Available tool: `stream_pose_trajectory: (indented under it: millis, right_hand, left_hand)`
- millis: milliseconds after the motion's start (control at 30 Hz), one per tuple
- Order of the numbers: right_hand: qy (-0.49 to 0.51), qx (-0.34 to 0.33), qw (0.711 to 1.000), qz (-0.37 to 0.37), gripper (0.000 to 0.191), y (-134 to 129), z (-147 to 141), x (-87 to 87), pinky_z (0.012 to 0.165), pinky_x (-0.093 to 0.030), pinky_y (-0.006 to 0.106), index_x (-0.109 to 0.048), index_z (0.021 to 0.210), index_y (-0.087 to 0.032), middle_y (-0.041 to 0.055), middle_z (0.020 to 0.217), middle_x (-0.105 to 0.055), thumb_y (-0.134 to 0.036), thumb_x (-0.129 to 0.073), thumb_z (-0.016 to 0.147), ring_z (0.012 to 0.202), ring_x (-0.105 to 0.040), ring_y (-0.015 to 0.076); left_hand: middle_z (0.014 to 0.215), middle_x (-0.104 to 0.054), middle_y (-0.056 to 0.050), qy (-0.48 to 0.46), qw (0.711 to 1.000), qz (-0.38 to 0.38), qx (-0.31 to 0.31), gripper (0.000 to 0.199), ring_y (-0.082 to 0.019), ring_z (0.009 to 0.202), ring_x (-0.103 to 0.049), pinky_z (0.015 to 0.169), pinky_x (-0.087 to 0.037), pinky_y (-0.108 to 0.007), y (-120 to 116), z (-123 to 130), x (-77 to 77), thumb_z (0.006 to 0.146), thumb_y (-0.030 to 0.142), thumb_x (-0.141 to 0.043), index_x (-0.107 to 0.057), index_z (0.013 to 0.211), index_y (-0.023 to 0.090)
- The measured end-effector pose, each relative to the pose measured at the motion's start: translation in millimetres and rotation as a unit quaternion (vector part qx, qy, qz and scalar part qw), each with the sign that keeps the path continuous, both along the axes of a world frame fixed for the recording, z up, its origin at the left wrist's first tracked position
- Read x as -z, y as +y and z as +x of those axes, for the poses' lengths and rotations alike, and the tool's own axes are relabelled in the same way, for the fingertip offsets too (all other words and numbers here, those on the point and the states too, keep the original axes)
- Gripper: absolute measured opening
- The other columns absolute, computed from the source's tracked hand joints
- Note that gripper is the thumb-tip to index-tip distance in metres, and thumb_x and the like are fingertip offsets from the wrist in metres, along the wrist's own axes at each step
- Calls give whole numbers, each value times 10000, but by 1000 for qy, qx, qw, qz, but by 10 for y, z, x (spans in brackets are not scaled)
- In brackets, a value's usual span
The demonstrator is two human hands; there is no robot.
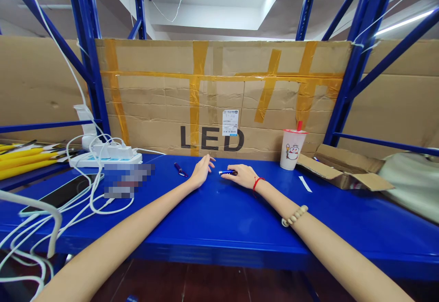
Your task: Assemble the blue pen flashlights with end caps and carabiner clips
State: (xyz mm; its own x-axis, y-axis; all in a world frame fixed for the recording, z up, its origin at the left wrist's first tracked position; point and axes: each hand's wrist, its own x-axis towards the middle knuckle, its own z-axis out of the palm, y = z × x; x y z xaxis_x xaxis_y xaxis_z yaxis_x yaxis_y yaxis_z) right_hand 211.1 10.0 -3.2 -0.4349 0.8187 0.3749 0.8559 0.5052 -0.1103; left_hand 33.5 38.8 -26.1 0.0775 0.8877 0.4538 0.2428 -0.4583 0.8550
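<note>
A blue pen (226,172) with a shiny tip points left from under the fingers of my right hand (244,176), which is closed on its right end, low over the blue shelf top. My left hand (201,173) rests on its edge just to the left, fingers stretched out, holding nothing. A dark purple pen (180,170) lies on the shelf left of my left hand, apart from it. My right wrist wears a red string, with a beaded bracelet further up the forearm.
A white power strip (113,156) with tangled white cables and a phone (65,193) lie at left. On the right stand a paper cup (292,150) with a red straw and an open cardboard box (338,167), near a white paper strip (305,184). A taped cardboard panel (154,105) closes the back.
</note>
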Motion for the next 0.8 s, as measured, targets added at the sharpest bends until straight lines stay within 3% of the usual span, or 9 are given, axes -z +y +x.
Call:
stream_pose_trajectory:
  millis: [300, 800]
  right_hand:
    - [-11, 23, 1000, 12, 478, 21, 14, 11, 527, -249, 207, -566, 721, -220, 9, 805, -630, -640, -345, 779, 762, -559, 153]
    - [-10, 4, 1000, -9, 394, 20, 23, 14, 511, -235, 199, -535, 732, -227, -20, 758, -607, -583, -379, 800, 704, -535, 125]
  left_hand:
    - [713, -531, -15, 8, 1000, -6, 4, 462, -88, 563, -445, 564, -345, -219, -2, -5, 0, 867, 455, -203, -543, 861, 143]
    - [725, -532, -14, 21, 1000, -13, 4, 439, -90, 576, -445, 589, -356, -223, -26, 1, -17, 870, 431, -209, -543, 852, 147]
